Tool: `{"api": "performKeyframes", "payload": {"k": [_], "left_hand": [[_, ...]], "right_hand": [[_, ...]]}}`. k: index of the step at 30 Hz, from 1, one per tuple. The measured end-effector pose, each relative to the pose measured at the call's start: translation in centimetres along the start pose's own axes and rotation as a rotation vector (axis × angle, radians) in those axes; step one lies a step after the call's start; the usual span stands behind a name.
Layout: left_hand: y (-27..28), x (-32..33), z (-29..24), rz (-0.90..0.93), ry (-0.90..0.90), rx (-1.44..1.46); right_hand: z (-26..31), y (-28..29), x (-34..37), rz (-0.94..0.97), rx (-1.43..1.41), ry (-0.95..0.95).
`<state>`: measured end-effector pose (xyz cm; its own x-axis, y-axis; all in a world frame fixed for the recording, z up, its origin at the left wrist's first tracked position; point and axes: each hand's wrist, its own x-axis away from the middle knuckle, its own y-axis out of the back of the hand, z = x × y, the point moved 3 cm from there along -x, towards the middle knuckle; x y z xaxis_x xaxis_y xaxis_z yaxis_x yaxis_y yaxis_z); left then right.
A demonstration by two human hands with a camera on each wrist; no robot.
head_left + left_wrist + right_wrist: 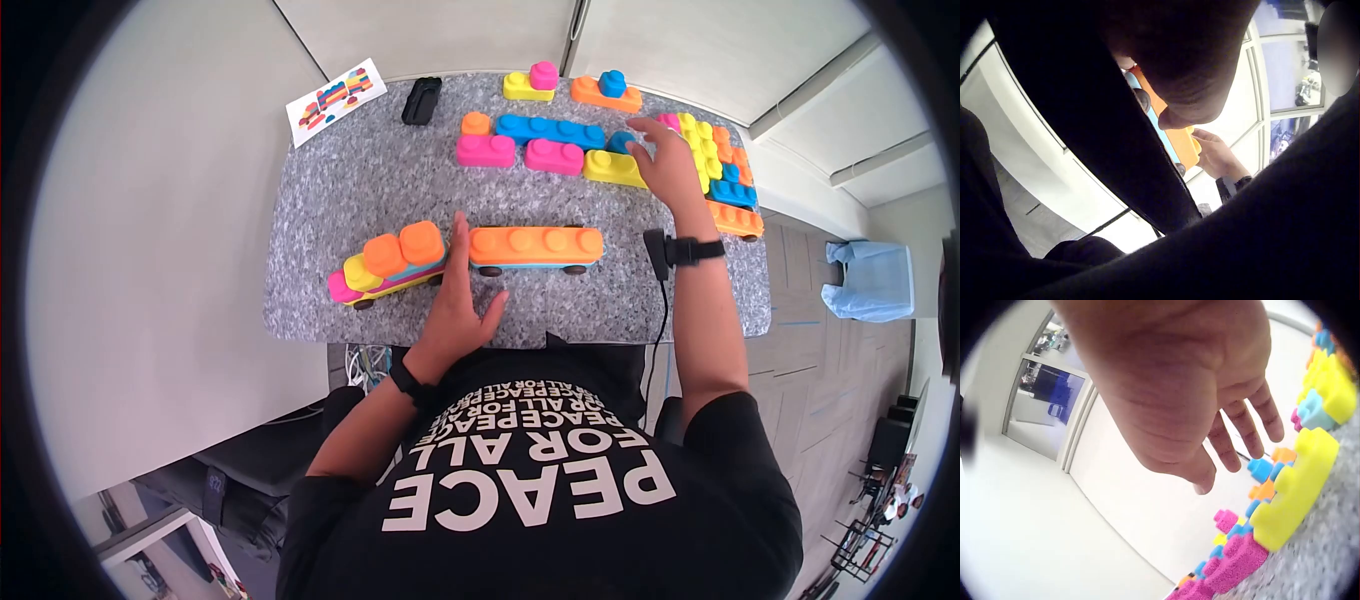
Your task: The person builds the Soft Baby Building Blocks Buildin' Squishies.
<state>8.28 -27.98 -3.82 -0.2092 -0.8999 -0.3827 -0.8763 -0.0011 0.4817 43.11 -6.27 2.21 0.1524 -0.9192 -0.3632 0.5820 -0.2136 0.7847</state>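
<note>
Speckled grey surface (600, 310), a card (336, 102) far left. Next, a wheeled engine (402, 274) topped with 2 orange blocks (421, 244); then the left hand (455, 300), grip wide, fingers straight, between engine and orange wagon (537, 246). Farther right, the right hand (672, 168), grip loosely wide, hangs near a yellow block (612, 168); a yellow stack (703, 150) stands beyond.
</note>
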Motion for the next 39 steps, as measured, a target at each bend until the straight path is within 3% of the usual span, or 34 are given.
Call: {"api": "performKeyframes", "payload": {"k": [4,7,10,13,15,17,21,23,26,35,39], "left_hand": [[0.1,-0.1,-0.1,0.003,0.018,0.011],[0.2,0.0,-0.3,0.002,0.017,0.007],[0.2,0.0,-0.1,-0.005,0.017,0.021],[0.0,0.1,0.1,-0.001,0.012,0.021],[-0.1,0.1,0.2,0.004,0.005,0.024],[-0.1,0.1,0.1,0.005,-0.002,0.036],[-0.2,0.1,0.3,0.000,-0.017,0.043],[-0.3,0.2,0.5,-0.006,-0.012,0.059],[-0.2,0.2,0.5,0.000,-0.011,0.072],[-0.1,0.2,0.7,-0.009,-0.058,-0.016],[0.3,0.0,0.0,0.010,-0.081,-0.109]], "right_hand": [[-2.3,-2.3,-2.6,0.136,0.142,-0.079],[-2.8,-2.9,-3.0,0.152,0.073,-0.101],[-1.5,-1.6,-2.7,-0.030,0.017,-0.064],[5.0,1.2,-0.7,-0.110,-0.142,0.099],[8.3,0.7,1.4,-0.039,-0.517,0.144],[13.2,0.8,4.1,0.072,-0.561,0.255],[17.0,-3.1,7.7,0.215,-0.657,0.199],[17.7,-4.6,8.4,0.250,-0.716,0.181],[18.3,-5.1,8.4,0.179,-0.649,0.349],[18.4,-5.6,8.6,0.191,-0.671,0.437],[18.2,-5.7,8.7,0.243,-0.634,0.309]]}}
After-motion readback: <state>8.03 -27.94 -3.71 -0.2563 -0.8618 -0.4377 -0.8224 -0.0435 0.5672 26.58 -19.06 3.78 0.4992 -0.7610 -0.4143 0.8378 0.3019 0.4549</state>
